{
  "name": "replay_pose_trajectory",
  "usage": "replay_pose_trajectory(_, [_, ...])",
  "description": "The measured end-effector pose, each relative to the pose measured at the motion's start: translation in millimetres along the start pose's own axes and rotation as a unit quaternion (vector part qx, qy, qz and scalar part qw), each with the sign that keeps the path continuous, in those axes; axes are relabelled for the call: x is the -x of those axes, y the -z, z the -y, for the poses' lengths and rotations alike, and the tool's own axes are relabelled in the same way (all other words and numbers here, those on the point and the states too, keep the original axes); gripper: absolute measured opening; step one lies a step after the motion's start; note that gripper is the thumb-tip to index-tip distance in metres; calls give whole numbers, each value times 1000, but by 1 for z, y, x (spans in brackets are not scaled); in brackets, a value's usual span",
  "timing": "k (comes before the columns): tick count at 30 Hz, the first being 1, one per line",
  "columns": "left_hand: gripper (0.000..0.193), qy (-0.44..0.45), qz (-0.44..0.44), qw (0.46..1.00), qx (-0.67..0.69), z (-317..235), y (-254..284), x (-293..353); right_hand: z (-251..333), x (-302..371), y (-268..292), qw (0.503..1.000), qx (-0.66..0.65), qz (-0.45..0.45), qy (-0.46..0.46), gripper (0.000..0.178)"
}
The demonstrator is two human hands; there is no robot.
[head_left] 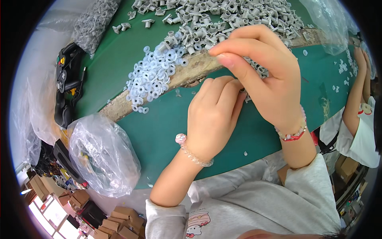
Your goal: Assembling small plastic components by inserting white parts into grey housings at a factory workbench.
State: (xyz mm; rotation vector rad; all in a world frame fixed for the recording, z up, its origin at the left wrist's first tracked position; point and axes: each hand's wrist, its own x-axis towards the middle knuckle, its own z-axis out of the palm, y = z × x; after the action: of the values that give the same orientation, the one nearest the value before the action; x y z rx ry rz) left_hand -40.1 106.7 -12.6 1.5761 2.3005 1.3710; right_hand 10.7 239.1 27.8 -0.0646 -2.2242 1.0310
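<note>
My left hand [213,111] is closed, its fingers curled over a small grey plastic part [245,95], of which only a bit shows beside the fingertips. Above and to the right, my right hand [266,75] has thumb and forefinger pressed together in a pinch. Whatever those fingertips hold, if anything, is too small to make out. Just beyond the hands lies a big heap of grey tubular plastic parts [199,26] with flat flanges. To the left, a pile of translucent pale-blue rubber caps [149,75] with dark centres spreads across a worn wooden strip [191,67].
Black game controllers [63,85] lie along the left edge, by a clear plastic bag [105,155] and a bag of grey parts [95,24]. Another person's arms [356,87] reach in at the right, near scattered white pieces [342,67]. Cardboard boxes [119,223] stand at lower left.
</note>
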Motion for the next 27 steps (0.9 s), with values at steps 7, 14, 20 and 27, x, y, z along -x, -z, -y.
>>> replay_pose_trajectory(7, [22, 371, -49, 804, 462, -1, 38, 2, 13, 5, -5, 905, -350, 7, -244, 14])
replay_pose_trajectory(14, [20, 360, -82, 575, 730, 8, 48, 7, 6, 10, -11, 954, -252, 121, -105, 12])
replay_pose_trajectory(20, [20, 339, -44, 571, 747, 13, 44, 12, 3, 12, -16, 963, -223, 110, -103, 11])
replay_pose_trajectory(27, [22, 339, -92, 607, 713, 4, 39, 12, 10, 17, -19, 894, -380, 81, -221, 8])
